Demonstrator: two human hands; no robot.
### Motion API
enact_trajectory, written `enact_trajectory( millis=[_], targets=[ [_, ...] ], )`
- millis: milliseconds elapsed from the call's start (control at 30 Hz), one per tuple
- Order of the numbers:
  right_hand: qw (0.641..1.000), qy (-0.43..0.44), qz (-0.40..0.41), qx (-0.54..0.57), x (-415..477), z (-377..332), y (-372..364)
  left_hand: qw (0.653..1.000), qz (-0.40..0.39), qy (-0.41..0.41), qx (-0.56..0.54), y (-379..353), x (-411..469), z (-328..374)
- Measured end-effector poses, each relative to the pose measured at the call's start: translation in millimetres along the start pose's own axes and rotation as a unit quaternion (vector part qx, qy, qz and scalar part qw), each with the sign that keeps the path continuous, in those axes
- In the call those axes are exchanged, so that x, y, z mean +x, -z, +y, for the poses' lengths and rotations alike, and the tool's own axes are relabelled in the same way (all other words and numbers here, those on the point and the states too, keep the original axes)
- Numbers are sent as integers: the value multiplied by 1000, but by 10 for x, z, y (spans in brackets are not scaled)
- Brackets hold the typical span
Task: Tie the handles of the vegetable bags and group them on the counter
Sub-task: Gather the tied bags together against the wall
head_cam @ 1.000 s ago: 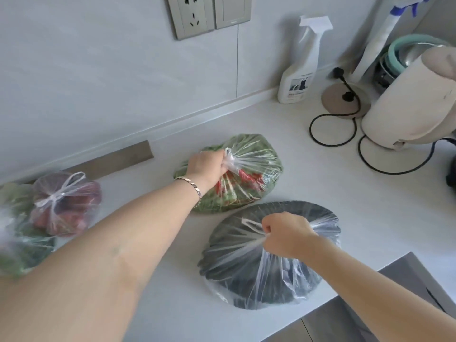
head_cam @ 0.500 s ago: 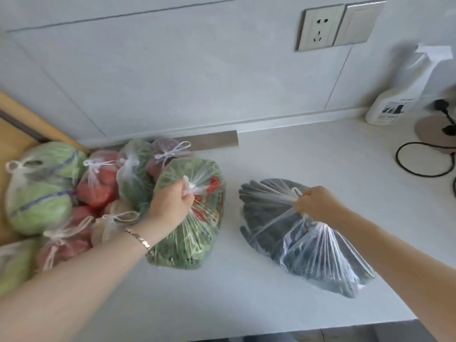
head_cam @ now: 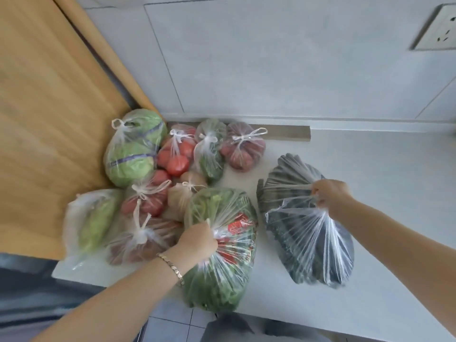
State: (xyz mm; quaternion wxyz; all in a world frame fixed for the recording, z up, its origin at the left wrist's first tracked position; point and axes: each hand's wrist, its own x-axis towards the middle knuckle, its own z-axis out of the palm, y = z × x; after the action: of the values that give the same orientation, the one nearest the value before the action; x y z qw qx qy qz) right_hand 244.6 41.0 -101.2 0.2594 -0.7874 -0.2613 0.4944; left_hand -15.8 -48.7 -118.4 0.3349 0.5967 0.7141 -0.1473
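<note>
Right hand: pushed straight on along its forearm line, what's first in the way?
The right hand grips the dark-vegetable bag and points up-left in the picture. Past its own bag, the first thing on that line looks like the rightmost tied bag of reddish produce, though depth is unclear.

Setting: home kitchen.

Evidence:
- Pale counter [head_cam: 370, 174] runs along a wall of large grey tiles [head_cam: 271, 58], with a raised lip at the joint.
- Wall socket [head_cam: 438, 30] is mounted above counter height, upper right.
- Tall wooden panel [head_cam: 49, 107] closes the counter's left end.
- Tiled floor [head_cam: 170, 327] is visible below the counter's front edge.
- Clear bags of vegetables [head_cam: 134, 149] (cabbage, tomatoes, leafy greens) are clustered on the counter in the corner.
</note>
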Motion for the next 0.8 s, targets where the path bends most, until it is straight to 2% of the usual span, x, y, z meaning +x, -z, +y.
enact_trajectory(
  millis=[167, 267, 333, 400, 500, 600, 700, 800],
  targets=[
    [999, -9, 16, 32, -45, -51, -182, 999, -30, 27, -5, -11, 14, -68],
    [998, -15, 32, 57, 1, -44, -215, 998, 33, 11, 54, 127, 82, 3],
    [996, -12, 40, 83, 65, -91, -237, 993, 102, -26, 54, 275, 200, 90],
    [992, -9, 49, 118, 157, -192, -263, 988, 128, -71, 46, 389, 356, 163],
    [987, -16, 57, 153, 299, -358, -328, 995, 43, -92, -9, 443, 586, 177],
    [980, -30, 57, 188, 448, -502, -405, 990, -39, -114, 76, 414, 758, 177],
    [972, -37, 60, 222, 617, -629, -474, 978, -15, -127, 164, 380, 923, 214],
    [975, -39, 54, 213, 745, -743, -528, 970, 31, -138, 200, 394, 1040, 261]
  ],
)
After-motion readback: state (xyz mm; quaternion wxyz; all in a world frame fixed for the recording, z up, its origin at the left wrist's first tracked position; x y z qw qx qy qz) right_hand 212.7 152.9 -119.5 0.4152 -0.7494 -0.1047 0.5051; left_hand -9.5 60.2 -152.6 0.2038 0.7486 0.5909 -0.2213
